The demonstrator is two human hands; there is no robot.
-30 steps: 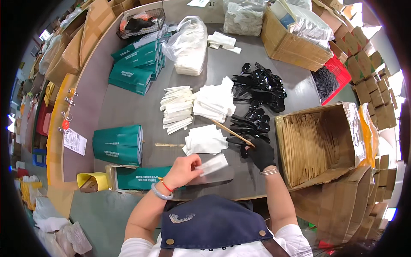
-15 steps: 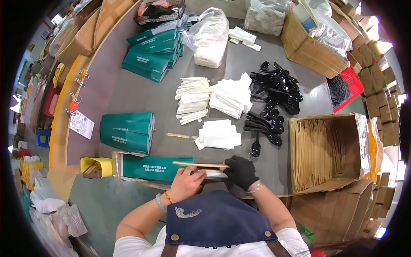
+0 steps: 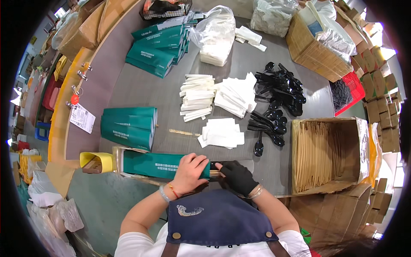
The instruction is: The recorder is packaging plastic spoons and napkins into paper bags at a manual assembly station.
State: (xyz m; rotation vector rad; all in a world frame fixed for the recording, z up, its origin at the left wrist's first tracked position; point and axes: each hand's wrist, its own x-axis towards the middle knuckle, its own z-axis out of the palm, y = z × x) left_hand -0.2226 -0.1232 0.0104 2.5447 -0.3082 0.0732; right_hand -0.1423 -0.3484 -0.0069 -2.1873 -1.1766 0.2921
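Note:
A long green printed paper sleeve (image 3: pixel 145 162) lies in a narrow cardboard holder (image 3: pixel 117 159) along the table's front edge. Across its right end rests my left hand (image 3: pixel 192 173), bare, fingers gripping the sleeve by its mouth. My right hand (image 3: pixel 237 176), in a black fingerless glove, is closed on wooden chopsticks (image 3: pixel 215 172) at that mouth; only a short length of them shows. Something small and black (image 3: pixel 212 165) sits beside them, too covered to name. Beyond my hands lie white paper packets (image 3: pixel 221 132) and black plastic spoons (image 3: pixel 265 126).
More green sleeves (image 3: pixel 128 127) lie at left, with others at the far left. A yellow container (image 3: pixel 97 162) stands beside the holder. At right, an open carton (image 3: pixel 361 147) holds wooden chopsticks. White packet piles (image 3: pixel 197 97), a plastic bag (image 3: pixel 212 53) and another carton (image 3: pixel 314 53) stand farther back.
The chopsticks have gone from lying across above the sleeve to mostly inside its mouth. My left hand has shifted right onto the sleeve's end. The view has shifted slightly.

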